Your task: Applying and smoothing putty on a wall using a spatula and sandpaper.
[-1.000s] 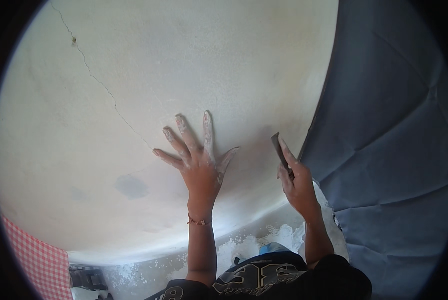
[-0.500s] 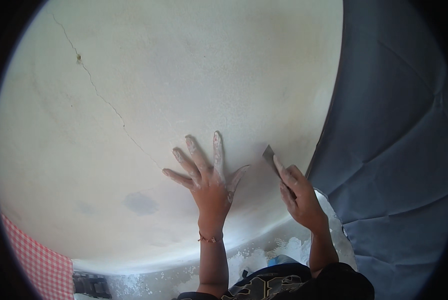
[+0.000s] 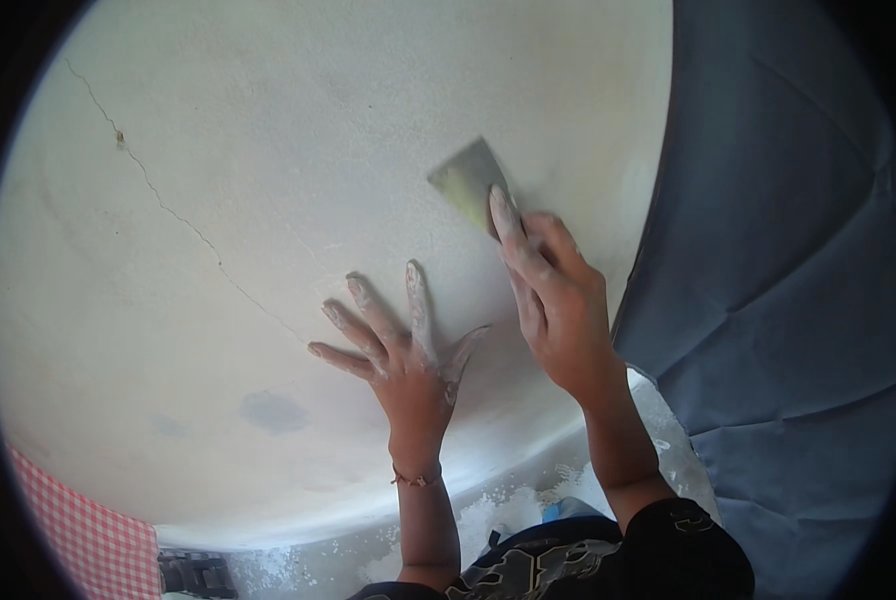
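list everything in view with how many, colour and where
wall: 1, off-white, fills the middle
crack: 1, dark, runs down the wall's left side
patches: 2, grey, low on the wall
scraper: 1, greyish blade, in the right hand
checked cloth: 1, red-white, lower left
unclear object: 1, dark, beside the cloth
sheet: 1, dark blue-grey, right
floor: 1, grey, white-spattered, bottom
bracelet: 1, reddish, left wrist
shirt: 1, black, bottom
hands: 2, white-smeared, left hand spread on wall, right hand gripping scraper
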### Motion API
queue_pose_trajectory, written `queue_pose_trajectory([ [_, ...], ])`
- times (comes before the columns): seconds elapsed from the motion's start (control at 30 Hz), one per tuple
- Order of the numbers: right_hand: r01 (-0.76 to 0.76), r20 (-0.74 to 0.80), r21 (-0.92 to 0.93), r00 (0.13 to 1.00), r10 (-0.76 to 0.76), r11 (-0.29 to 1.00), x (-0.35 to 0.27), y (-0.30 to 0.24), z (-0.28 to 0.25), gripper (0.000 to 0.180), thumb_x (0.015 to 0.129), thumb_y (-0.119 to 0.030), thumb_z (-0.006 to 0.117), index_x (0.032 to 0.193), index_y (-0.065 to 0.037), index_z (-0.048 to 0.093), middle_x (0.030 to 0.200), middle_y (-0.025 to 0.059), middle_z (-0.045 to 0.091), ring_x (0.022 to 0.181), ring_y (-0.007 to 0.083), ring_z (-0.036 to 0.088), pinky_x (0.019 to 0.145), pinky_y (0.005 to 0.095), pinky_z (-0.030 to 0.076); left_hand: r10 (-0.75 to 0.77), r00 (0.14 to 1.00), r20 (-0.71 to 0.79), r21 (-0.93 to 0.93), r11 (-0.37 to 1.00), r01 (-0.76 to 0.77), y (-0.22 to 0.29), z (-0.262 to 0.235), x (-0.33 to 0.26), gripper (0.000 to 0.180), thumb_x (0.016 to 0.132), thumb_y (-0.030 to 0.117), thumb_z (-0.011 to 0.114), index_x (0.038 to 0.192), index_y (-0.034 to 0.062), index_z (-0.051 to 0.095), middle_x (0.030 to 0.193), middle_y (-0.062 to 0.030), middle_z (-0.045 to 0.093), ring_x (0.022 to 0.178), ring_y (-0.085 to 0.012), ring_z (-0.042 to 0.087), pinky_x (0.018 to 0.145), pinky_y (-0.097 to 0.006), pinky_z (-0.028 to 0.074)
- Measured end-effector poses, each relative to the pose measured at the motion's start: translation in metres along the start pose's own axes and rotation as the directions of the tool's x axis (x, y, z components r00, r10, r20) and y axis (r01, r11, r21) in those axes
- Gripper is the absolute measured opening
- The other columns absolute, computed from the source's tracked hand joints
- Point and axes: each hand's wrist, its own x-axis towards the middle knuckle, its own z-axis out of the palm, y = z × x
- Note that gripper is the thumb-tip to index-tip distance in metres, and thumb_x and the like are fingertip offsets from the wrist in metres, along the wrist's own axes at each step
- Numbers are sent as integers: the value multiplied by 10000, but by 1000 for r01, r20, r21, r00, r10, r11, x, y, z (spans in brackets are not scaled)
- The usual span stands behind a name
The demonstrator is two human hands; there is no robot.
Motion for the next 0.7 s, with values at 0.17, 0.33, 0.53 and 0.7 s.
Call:
queue_pose_trajectory([
  [0.17, -126, 70, -88, 989, 132, 988, -30, -23, 14, 643, 994, 18, 615, 1612, -110, 491, 1245, 192, 660, 888, 323, 751, 767, 396, 608, -27, 1000, -9, -69, 997, 27, -4, -1, -1, 1058, 854, 745, 705, 1711, 283, 293, 1772, -280, 69, 1610, -568, -25, 1152, -860, -69],
  [0.33, -87, 101, -54, 991, 92, 995, -68, -10, 23, 692, 1011, -26, 641, 1657, -108, 405, 1155, 192, 706, 843, 311, 750, 766, 366, 640, 38, 999, -2, 13, 999, -38, -6, 3, 3, 1091, 907, 758, 646, 1734, 215, 188, 1774, -268, -84, 1599, -546, -149, 1162, -818, -166],
  [0.53, -123, 34, -43, 992, 125, 991, -22, -32, 18, 604, 1034, 49, 588, 1617, -44, 457, 1078, 226, 679, 910, 348, 741, 789, 365, 589, -15, 1000, 27, -63, 998, 17, -2, -9, -4, 1071, 847, 696, 746, 1710, 245, 301, 1767, -300, 48, 1603, -585, -37, 1131, -874, -85],
  [0.7, -157, 42, 120, 987, 153, 980, -51, -17, 26, 615, 1029, -8, 613, 1621, -59, 454, 1047, 223, 720, 861, 338, 752, 777, 378, 603, 77, 992, 104, -92, 994, -67, -2, -12, -3, 1305, 764, 984, 541, 1737, 207, 149, 1752, -285, -168, 1576, -554, -214, 1158, -808, -189],
])
